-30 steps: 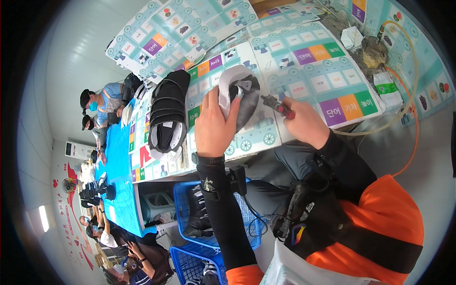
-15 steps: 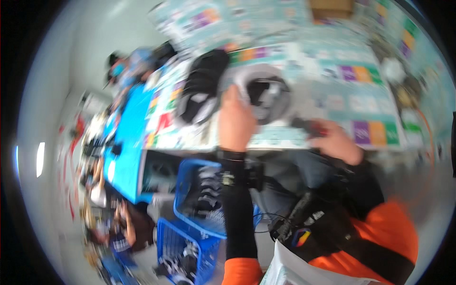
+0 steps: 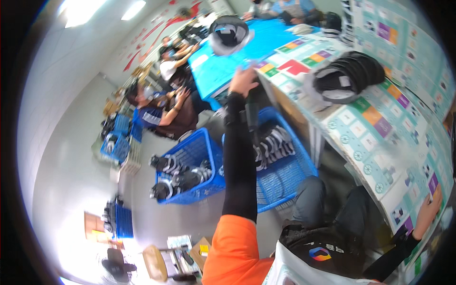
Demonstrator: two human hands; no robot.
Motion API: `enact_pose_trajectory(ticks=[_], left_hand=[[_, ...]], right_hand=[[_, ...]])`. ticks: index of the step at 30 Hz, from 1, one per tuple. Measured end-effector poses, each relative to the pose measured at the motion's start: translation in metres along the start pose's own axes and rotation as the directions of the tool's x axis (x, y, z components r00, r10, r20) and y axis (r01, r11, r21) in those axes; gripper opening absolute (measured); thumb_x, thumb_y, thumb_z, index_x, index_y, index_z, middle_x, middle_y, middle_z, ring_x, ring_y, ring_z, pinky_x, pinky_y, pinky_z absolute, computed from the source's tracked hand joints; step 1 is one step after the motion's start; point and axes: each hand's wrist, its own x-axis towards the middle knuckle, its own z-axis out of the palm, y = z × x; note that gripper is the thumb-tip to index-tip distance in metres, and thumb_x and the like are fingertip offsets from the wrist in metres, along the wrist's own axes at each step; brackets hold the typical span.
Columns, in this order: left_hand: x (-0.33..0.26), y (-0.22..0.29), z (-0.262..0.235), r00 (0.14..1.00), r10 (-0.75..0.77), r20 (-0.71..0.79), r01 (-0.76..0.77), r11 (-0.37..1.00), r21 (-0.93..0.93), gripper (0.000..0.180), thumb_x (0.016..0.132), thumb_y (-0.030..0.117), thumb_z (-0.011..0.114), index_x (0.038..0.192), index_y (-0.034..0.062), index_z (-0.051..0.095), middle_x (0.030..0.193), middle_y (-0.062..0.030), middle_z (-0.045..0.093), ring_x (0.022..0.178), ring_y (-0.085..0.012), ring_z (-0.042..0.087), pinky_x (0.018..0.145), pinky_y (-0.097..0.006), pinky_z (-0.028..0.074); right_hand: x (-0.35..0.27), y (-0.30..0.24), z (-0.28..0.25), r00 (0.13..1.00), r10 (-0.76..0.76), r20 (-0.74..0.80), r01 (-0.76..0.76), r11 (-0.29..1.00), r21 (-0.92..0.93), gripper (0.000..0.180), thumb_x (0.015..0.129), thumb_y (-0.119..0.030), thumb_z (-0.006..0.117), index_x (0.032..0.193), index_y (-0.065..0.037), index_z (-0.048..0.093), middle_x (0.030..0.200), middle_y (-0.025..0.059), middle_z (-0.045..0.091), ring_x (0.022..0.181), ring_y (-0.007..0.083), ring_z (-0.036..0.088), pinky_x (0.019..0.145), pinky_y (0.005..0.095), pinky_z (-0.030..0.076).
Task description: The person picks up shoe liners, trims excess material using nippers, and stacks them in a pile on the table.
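Observation:
My left hand (image 3: 243,81) reaches out over the near corner of the blue table with its fingers stretched apart, holding nothing. Just beyond it is a grey and black shoe (image 3: 230,34) with its opening toward me; it is apart from my fingers, and whether it rests on the table or is in the air I cannot tell. My right hand (image 3: 429,210) lies at the edge of the print-covered table (image 3: 356,142) at the lower right, fingers apart, with nothing visible in it. A stack of black shoes (image 3: 349,78) lies on that table, between my hands.
Below my left arm stands a blue basket (image 3: 280,185) with black and white shoes, and another blue basket (image 3: 190,190) is left of it. Several people sit along the blue table (image 3: 275,40); a person in a blue top (image 3: 152,116) is nearest. More baskets (image 3: 121,137) stand by the wall.
My left hand has let go of the grey shoe, which is now farther off by the blue table. My right hand has moved to the lower right; the small dark tool no longer shows. The view has turned left.

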Motion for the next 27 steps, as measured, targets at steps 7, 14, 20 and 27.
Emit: enact_pose_trajectory(ticks=[7, 14, 20, 27], left_hand=[[-0.175, 0.014, 0.047, 0.938, 0.332, 0.097, -0.318, 0.939, -0.134, 0.082, 0.099, 0.014, 0.073, 0.166, 0.0007, 0.028, 0.148, -0.0212, 0.058, 0.115, -0.0288, 0.068, 0.097, -0.038, 0.056], [-0.221, -0.053, -0.024, 0.882, 0.079, -0.464, -0.063, 0.997, 0.051, 0.095, 0.097, 0.015, 0.076, 0.168, -0.0015, 0.015, 0.171, -0.0266, 0.026, 0.146, -0.0374, 0.048, 0.112, -0.041, 0.047], [-0.247, -0.075, -0.030, 0.913, 0.008, -0.408, 0.074, 0.980, 0.187, 0.086, 0.098, 0.019, 0.075, 0.167, 0.0036, 0.026, 0.166, -0.0260, 0.040, 0.141, -0.0381, 0.055, 0.108, -0.045, 0.051], [-0.217, -0.019, 0.078, 0.896, 0.128, 0.426, -0.068, 0.986, -0.152, 0.046, 0.106, 0.014, 0.067, 0.148, -0.0003, 0.057, 0.116, -0.0122, 0.077, 0.106, -0.0202, 0.074, 0.095, -0.033, 0.056]], right_hand=[[0.013, -0.267, -0.050, 0.740, -0.481, 0.471, -0.103, 0.612, 0.785, 0.035, 0.091, 0.004, 0.062, 0.126, 0.002, 0.065, 0.112, 0.0186, 0.070, 0.107, 0.0358, 0.068, 0.094, 0.0401, 0.052], [0.018, -0.316, -0.055, 0.642, -0.628, 0.439, -0.100, 0.499, 0.861, 0.032, 0.090, 0.003, 0.067, 0.122, 0.001, 0.067, 0.103, 0.0183, 0.071, 0.096, 0.0370, 0.070, 0.085, 0.0399, 0.054], [0.010, -0.322, -0.039, 0.627, -0.668, 0.400, -0.053, 0.476, 0.878, 0.027, 0.092, -0.002, 0.067, 0.119, 0.000, 0.069, 0.102, 0.0162, 0.073, 0.093, 0.0357, 0.071, 0.080, 0.0388, 0.055], [0.014, -0.324, -0.050, 0.664, -0.616, 0.424, -0.101, 0.488, 0.867, 0.029, 0.096, -0.005, 0.068, 0.125, -0.002, 0.068, 0.118, 0.0138, 0.071, 0.093, 0.0303, 0.071, 0.080, 0.0358, 0.056]])
